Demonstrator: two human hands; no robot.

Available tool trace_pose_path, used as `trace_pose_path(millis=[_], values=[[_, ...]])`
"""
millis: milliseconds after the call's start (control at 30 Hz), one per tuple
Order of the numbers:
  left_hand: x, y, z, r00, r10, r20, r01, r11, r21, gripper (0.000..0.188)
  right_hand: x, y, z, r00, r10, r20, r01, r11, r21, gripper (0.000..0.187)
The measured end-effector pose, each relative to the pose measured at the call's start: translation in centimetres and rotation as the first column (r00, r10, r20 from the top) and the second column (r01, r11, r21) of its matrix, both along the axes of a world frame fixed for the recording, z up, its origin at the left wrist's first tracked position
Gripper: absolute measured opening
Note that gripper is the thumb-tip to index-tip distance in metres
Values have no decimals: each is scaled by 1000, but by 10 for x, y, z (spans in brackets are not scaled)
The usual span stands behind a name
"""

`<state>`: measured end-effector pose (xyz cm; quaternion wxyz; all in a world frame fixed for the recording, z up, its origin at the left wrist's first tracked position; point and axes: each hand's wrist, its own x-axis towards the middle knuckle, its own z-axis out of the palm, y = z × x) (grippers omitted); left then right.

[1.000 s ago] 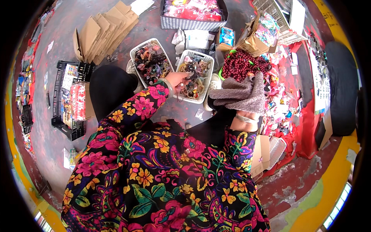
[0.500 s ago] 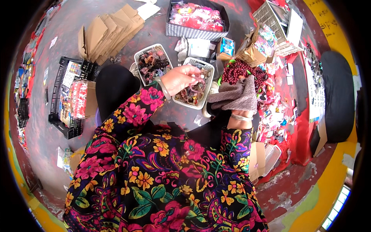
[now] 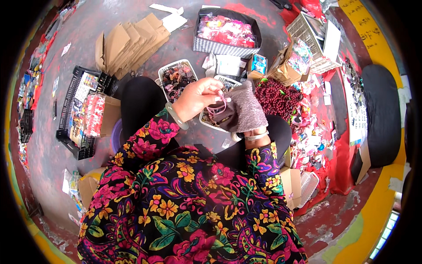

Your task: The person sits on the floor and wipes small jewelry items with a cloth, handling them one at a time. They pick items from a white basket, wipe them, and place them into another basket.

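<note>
Evidently, left fingers pinch one pink band; one cloth hides right fingers, state unclear.

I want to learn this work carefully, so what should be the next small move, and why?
Perhaps bring the pink band lightly against the brownish-grey cloth: the left hand pinches the band, which hangs close to the cloth's edge in this view; whether they touch is unclear.
</note>
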<state>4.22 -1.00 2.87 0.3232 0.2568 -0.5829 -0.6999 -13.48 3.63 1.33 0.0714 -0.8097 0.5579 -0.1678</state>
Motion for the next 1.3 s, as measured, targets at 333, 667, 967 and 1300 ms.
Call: trace_pose_path(millis=[333,667,967,1300], values=[[-7,0,-22,995,43,88,-44,999,11,28,22,9,-20,960,-1,279,42,989,-143,31],[-6,2,-18,997,-44,59,35,990,138,21,31,12,20,960,-279,-17,279,960,-41,18],[-7,6,-20,967,-237,94,206,944,259,14,19,11,7,963,-266,-39,268,963,33,42],[3,0,-32,991,-54,119,24,971,239,14,27,-2,57,978,-73,-196,146,911,386,30]])
